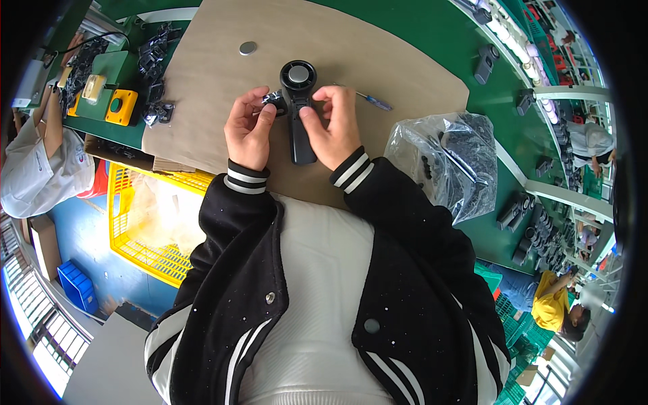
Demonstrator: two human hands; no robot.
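A black handheld fan (303,138) lies on the brown paper in front of me, its round head away from me and a silver disc in the middle of that head. My right hand (334,125) is at the fan's right side, thumb on the upper handle and the other fingers bent. Between the thumb and fingers of my left hand (250,128) is a small black part (275,101), held against the fan's left side just below the head. Its exact kind is hard to make out. Beyond the left hand lies a loose silver disc (248,48).
A screwdriver (375,102) lies right of the fan. Farther right is a clear plastic bag (439,158) of dark parts. At left stand a green-and-yellow button fixture (120,106) and black parts (155,67). A yellow basket (145,264) is below the table edge; co-workers are at both sides.
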